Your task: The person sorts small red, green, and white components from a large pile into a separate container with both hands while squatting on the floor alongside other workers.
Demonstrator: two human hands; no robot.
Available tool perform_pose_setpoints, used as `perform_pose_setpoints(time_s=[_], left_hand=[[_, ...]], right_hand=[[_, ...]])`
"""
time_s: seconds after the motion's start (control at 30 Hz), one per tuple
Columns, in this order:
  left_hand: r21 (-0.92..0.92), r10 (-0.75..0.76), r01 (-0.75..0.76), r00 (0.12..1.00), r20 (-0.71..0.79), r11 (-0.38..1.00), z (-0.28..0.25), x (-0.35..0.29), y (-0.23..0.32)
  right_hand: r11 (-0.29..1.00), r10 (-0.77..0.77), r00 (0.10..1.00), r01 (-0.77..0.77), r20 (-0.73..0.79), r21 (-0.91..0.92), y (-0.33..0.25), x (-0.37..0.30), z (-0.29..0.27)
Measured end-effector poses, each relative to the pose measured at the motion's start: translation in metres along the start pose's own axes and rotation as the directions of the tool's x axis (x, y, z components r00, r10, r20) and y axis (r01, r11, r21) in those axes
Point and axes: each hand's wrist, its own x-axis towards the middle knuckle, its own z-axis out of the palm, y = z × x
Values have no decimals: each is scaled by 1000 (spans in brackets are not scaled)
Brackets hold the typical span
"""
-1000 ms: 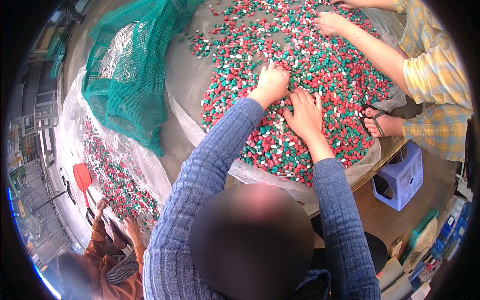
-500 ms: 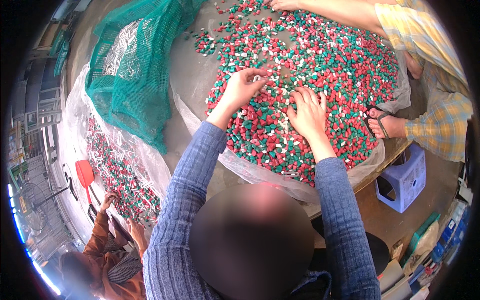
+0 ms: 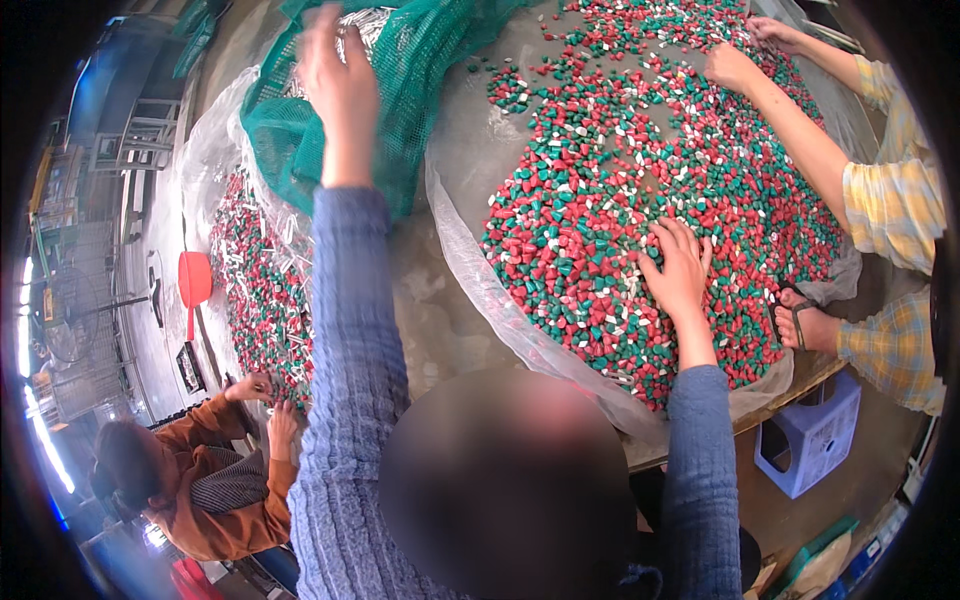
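My left hand is raised over the green mesh bag, its fingers apart and blurred by motion. I see nothing held in it. Inside the bag's mouth lie many small white pieces, partly behind that hand. My right hand rests with spread fingers on a wide layer of small red, green and white cone-like pieces. These lie on a thin translucent sheet.
At right, another person's hand is over the same layer; a sandalled foot stands beside it. A blue plastic stool is below. At left, another person handles a second pile, near a red scoop.
My left hand has left the coloured pieces and swung left to above the mesh bag. My right hand stays on the pieces. The view has shifted, and the right-hand person's arms reach further in.
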Motion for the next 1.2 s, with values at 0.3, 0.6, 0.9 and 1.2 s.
perform_pose_setpoints(time_s=[0.3,0.6,0.9,1.2], left_hand=[[-328,-53,225,886,460,917,35,-146,65],[-365,-23,360,738,675,859,50,-213,142],[-142,107,25,531,841,990,33,-233,140],[-64,100,-84,541,835,994,40,-232,147]], right_hand=[[896,394,858,-438,-331,-68,116,-13,-10],[929,185,982,-165,-32,330,5,76,43],[848,486,685,-521,-543,103,180,38,-30],[971,180,966,-205,-183,-125,75,104,39]])
